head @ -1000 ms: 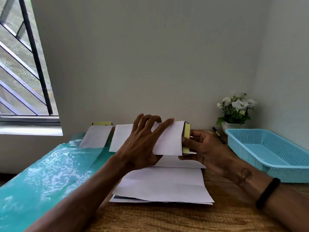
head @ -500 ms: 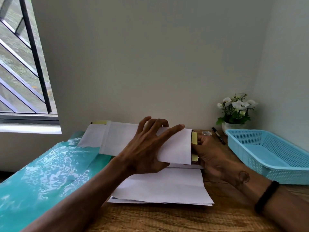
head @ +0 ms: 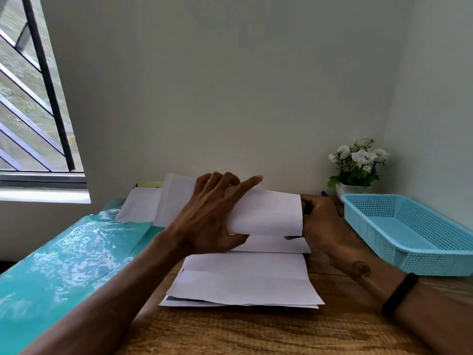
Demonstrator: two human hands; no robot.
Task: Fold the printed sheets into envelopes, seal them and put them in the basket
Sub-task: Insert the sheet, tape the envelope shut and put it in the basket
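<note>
A white envelope is held above the desk. My left hand lies over its left half, fingers spread on the front and thumb underneath. My right hand grips its right end, where the flap is folded out of sight behind the edge. Under them lies a stack of folded printed sheets. A light blue plastic basket stands at the right with nothing showing in it.
More envelopes with a yellow strip lean near the back wall on a shiny teal sheet. A white pot of flowers sits in the corner behind the basket, a black pen beside it. Wooden desk runs along the front.
The envelope's yellow adhesive strip, visible at its right end before, is now hidden. My right hand has closed over that end, and the envelope has shifted slightly right.
</note>
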